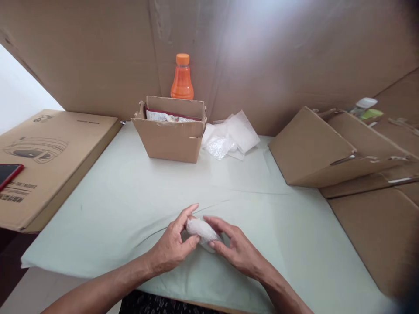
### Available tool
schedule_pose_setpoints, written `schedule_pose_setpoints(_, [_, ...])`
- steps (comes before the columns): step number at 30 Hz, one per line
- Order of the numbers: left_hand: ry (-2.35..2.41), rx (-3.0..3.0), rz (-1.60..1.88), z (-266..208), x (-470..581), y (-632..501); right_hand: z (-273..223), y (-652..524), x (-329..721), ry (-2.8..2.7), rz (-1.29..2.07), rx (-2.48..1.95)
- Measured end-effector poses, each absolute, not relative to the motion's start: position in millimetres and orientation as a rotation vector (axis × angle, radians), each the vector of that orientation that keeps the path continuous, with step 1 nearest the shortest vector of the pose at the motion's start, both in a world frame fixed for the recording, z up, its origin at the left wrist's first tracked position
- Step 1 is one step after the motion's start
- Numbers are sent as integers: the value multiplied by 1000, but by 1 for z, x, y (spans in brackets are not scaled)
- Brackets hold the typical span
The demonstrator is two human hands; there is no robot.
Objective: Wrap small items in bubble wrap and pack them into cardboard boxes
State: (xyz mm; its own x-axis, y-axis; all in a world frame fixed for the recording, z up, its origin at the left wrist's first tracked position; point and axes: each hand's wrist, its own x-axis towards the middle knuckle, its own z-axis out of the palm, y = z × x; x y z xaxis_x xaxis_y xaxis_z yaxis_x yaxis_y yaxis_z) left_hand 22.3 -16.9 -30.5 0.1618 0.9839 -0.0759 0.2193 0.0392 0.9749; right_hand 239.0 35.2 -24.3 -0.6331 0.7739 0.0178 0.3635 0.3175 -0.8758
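Observation:
A small bundle in whitish, translucent wrap (203,231), which looks like bubble wrap, is between my two hands near the front of the table. My left hand (175,240) grips its left end, thumb on the near side and the index finger raised. At the right end, my right hand (237,246) holds it with the thumb in front and fingers curved round behind. What is inside the wrap is hidden. Beyond my hands, a loose pile of bubble wrap bags (234,135) lies at the back of the table.
A cardboard box (173,141) with packets inside stands at the back, before an orange bottle (182,80). More open cardboard boxes (314,150) are on the right, one with a white-capped bottle (365,104). At left, a flat carton (59,144) carries a phone (9,174). Pale cloth (108,209) covers the table.

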Motion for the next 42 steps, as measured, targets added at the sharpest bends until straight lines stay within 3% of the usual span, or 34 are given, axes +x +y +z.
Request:
schedule_pose_setpoints(3, [1332, 1693, 884, -17, 0, 3, -15, 50, 236, -2188, 1273, -1017])
schedule_pose_setpoints(5, [1466, 1952, 1046, 3, -25, 31, 2, 69, 236, -2184, 1137, -1066])
schedule_pose_setpoints(8, [1768, 2325, 1449, 41, -70, 87, 46, 109, 234, -2209, 821, -992])
schedule_pose_setpoints(11, [1963, 2454, 1601, 62, -104, 135, 102, 160, 216, -2187, 388, -894])
schedule_pose_setpoints(16, [1908, 2514, 1699, 44, -112, 155, 167, 256, 131, -2292, -53, -823])
schedule_pose_setpoints(20, [1865, 2482, 1776, 29, -108, 150, 165, 309, 53, -2795, -165, -952])
schedule_pose_setpoints(25, [1837, 2464, 1790, 37, -110, 160, 130, 317, -2, -3369, 123, -1013])
schedule_pose_setpoints(29, [1898, 2430, 1795, 45, -113, 163, 133, 315, -1, -3398, 307, -1057])
schedule_pose_setpoints(35, [2034, 1982, 1852, 20, -149, 131, 155, 299, 113, -2351, 344, -1008])
schedule_pose_setpoints(38, [1943, 1604, 1748, -10, -170, 130, 116, 278, 169, -2003, 490, -1102])
schedule_pose_setpoints(42, [1658, 1339, 1674, -29, -168, 161, 37, 249, 166, -2018, 853, -1170])
